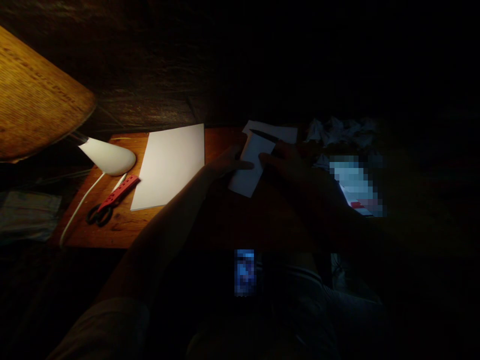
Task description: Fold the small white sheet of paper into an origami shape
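Folded paper slip: left hand and right hand each pinch an opposite edge, grip closed, apparently steadying its crease over the bench.

left hand pinching left edge of folded paper, right hand touching its right edge, grip unclear, both forearms reaching forward

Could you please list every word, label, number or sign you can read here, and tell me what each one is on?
Nothing here can be read.
Lamp shade: faint rows of print, too dim and blurred to read.
Lit screen: pixelated, unreadable.
Small blue screen: pixelated, unreadable.
White sheet: no print visible.
Folded paper, held by the left hand and right hand: no print visible.
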